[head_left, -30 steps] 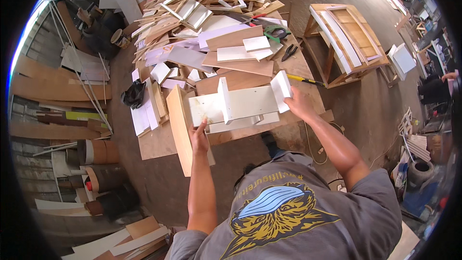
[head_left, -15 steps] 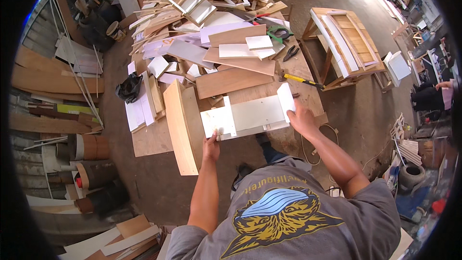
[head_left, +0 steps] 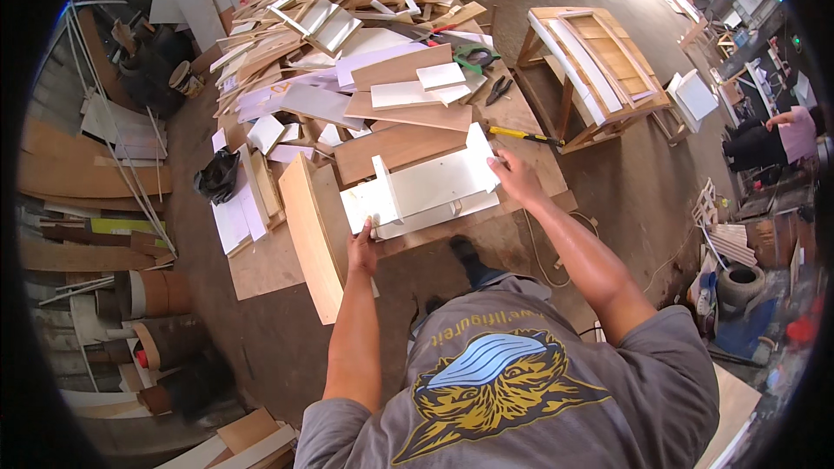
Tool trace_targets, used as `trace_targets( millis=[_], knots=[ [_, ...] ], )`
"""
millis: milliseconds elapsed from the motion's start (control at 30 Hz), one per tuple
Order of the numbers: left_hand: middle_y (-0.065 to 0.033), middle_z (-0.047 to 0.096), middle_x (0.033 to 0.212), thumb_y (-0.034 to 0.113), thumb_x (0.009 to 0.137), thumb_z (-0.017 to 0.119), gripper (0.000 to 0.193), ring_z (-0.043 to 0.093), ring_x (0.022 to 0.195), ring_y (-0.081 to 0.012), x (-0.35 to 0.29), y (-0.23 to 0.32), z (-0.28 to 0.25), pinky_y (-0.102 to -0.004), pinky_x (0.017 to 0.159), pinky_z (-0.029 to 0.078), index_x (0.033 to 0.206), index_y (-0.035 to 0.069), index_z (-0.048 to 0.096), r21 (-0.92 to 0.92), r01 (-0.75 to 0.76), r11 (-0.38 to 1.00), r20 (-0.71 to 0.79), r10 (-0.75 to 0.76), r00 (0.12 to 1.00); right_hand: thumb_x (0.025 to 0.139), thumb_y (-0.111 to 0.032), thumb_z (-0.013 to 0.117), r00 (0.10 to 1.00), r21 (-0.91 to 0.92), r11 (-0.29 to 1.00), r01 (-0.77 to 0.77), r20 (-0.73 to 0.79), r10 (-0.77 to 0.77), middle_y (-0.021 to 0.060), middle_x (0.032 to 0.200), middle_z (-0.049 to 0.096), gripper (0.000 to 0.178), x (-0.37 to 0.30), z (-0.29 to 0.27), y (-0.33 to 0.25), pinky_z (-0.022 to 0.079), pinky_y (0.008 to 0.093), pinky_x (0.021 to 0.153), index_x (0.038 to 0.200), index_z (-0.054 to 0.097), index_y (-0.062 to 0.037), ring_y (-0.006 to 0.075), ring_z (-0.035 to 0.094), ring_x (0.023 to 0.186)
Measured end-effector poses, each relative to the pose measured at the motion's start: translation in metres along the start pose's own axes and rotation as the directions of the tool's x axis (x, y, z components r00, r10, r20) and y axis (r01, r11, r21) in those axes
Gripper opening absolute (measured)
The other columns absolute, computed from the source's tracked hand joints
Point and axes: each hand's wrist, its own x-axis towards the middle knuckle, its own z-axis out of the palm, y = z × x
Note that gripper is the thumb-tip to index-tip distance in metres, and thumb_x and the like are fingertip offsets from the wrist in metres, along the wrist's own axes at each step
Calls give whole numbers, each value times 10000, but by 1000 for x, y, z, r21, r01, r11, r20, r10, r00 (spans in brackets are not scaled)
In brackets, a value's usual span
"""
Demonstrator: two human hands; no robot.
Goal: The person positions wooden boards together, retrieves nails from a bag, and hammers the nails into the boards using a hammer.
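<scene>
A white wooden shelf-like piece (head_left: 439, 181), with short upright boards across it, is held level at the table's near edge. My left hand (head_left: 362, 247) grips its left end, thumb on top and fingers underneath. At the other end my right hand (head_left: 519, 181) is closed round the edge beside the upright end board; some fingers are hidden. Just left of the piece stands a curved light-wood panel (head_left: 306, 230). Behind it lies a flat brown board (head_left: 400, 153). A yellow-and-black handled tool, apparently a hammer (head_left: 526, 135), rests beyond my right hand.
Offcuts (head_left: 287, 56) are heaped over the table (head_left: 539, 172). Pliers (head_left: 499, 89) and a green-handled tool (head_left: 473, 56) lie at its right side. A black plastic bag (head_left: 217, 175) is at the left. A wooden stand (head_left: 599, 78) and a cable (head_left: 556, 282) occupy the right-hand floor; another person (head_left: 792, 132) is far right.
The view has shifted slightly. The white piece has tipped in my hands, so more of its lower front board and its uprights show. Both hands keep their grip at the ends.
</scene>
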Motion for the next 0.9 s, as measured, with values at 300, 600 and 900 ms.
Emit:
trace_targets(
  millis=[300,600,900],
  knots=[
    [-153,602,1516,342,1016,757,668,535,1422,-363,-33,7,18,-501,1190,414,1551,17,524,722,-559,408,177,672,719,1058,-481,643,1000,211,977,-23,7,22,59,950,738,492,-33,23,43,540,334,745,1276,724,-47,161,696,823],
    [-253,570,1556,399,1093,615,672,522,1461,-429,-64,6,65,-530,1209,405,1634,40,439,765,-612,202,483,449,752,1082,-451,590,996,60,998,-1,-91,7,234,983,744,466,-47,24,30,536,472,846,1174,735,-18,353,742,965],
    [-317,586,1510,369,1037,721,760,650,1321,-429,-74,35,150,-492,1093,526,1615,-24,423,807,-461,369,229,524,820,1085,-471,596,999,274,961,-42,-16,48,136,1004,786,509,-24,16,45,542,402,869,1187,751,3,245,730,950]
  ],
)
